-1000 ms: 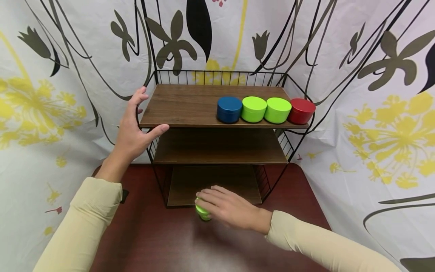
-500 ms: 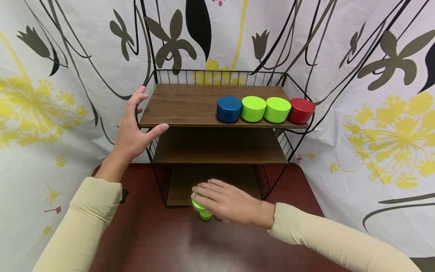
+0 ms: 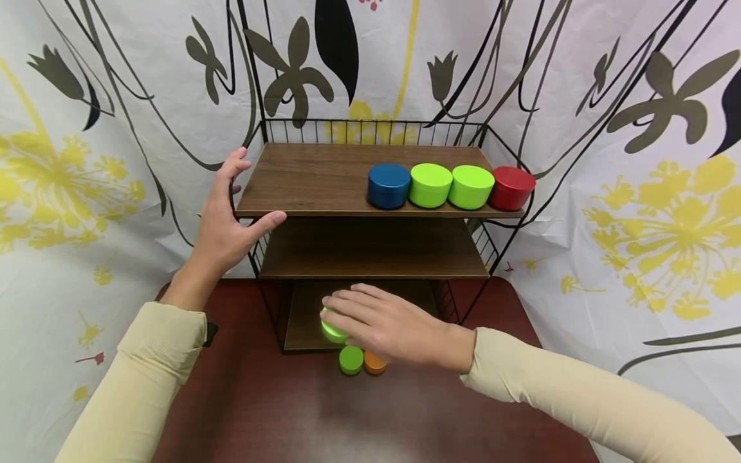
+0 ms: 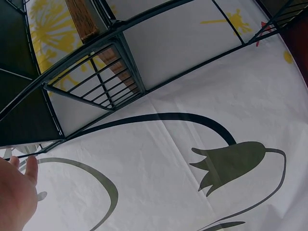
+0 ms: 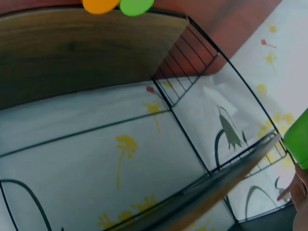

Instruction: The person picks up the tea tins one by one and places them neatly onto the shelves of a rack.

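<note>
My right hand (image 3: 382, 325) grips a light green round tin (image 3: 332, 329) by its side, raised in front of the bottom shelf. In the right wrist view that green tin (image 5: 297, 139) sits at the right edge with fingertips (image 5: 298, 190) against it. Below it on the table stand a darker green tin (image 3: 350, 360) and an orange tin (image 3: 375, 363), side by side. My left hand (image 3: 222, 225) is spread at the left front corner of the wire rack's top shelf (image 3: 312, 180), thumb along the front edge, fingers up the side. In the left wrist view, fingers (image 4: 30, 171) reach the rack frame.
A blue tin (image 3: 388, 186), two light green tins (image 3: 431, 185) and a red tin (image 3: 512, 188) line the top shelf's right front. Below are a middle shelf (image 3: 370, 247) and a bottom shelf (image 3: 298, 321). The rack stands on a dark red table (image 3: 278, 411) before a patterned cloth (image 3: 579, 83).
My right hand has lifted the light green tin up and slightly left, off the spot above the darker green tin. That tin and the orange one have come into sight. My left hand stays put.
</note>
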The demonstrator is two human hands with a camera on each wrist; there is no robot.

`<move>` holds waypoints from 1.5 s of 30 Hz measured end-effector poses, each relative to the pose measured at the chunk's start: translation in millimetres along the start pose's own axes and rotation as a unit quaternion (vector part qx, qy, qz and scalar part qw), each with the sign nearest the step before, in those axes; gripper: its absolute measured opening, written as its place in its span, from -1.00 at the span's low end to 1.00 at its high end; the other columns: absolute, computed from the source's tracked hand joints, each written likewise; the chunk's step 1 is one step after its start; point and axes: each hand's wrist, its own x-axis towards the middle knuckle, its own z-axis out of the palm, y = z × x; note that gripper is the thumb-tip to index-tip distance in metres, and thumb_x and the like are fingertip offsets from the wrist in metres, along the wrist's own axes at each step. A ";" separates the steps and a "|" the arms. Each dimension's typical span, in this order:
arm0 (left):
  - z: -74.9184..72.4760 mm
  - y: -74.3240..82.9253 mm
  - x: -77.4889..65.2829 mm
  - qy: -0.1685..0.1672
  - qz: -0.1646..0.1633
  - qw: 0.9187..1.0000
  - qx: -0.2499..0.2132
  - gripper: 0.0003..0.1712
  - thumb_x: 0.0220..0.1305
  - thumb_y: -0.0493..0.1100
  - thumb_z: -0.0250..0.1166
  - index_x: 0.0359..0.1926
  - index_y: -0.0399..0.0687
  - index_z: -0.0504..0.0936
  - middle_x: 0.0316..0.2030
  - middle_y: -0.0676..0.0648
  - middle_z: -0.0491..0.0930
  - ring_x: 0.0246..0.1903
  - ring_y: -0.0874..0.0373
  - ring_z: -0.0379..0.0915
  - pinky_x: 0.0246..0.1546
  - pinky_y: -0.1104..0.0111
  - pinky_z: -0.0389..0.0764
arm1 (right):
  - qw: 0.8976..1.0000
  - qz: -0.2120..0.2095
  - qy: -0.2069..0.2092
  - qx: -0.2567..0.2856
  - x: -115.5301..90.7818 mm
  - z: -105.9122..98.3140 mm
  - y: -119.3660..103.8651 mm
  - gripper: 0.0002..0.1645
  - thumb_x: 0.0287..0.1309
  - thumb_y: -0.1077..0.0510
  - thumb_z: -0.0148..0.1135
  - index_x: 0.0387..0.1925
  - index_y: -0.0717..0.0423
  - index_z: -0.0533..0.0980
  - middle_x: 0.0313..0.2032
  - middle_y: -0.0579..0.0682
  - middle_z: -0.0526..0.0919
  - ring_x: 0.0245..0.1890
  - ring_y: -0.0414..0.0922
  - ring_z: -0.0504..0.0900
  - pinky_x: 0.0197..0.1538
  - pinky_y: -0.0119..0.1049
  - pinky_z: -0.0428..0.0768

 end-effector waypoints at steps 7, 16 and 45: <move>0.9 0.4 -0.4 -0.001 0.001 1.000 -0.002 -0.06 0.09 0.08 0.50 0.39 -0.04 0.23 0.52 0.07 0.07 0.45 0.23 0.02 0.30 0.00 0.24 | 1.000 0.000 0.002 -0.010 7.9 -17.2 10.1 -0.26 0.32 -0.02 0.27 0.41 0.17 0.31 0.37 0.12 0.39 0.39 0.00 0.33 0.46 -0.11 0.13; 0.2 0.4 -0.4 0.003 -0.001 1.000 -0.006 -0.06 0.08 0.09 0.50 0.39 -0.05 0.24 0.52 0.06 0.08 0.44 0.22 0.03 0.29 0.00 0.25 | 1.000 0.009 0.024 -0.004 23.0 -34.3 22.5 -0.31 0.32 0.02 0.27 0.38 0.19 0.34 0.36 0.14 0.40 0.37 0.01 0.34 0.46 -0.12 0.14; -0.4 0.8 -0.4 0.000 0.004 1.000 0.006 -0.04 0.09 0.14 0.48 0.40 -0.05 0.23 0.52 0.14 0.06 0.44 0.17 0.03 0.29 -0.05 0.26 | 0.997 0.009 0.069 -0.032 51.9 -81.5 58.0 -0.36 0.34 0.09 0.25 0.35 0.28 0.37 0.32 0.21 0.44 0.32 0.08 0.40 0.45 -0.11 0.17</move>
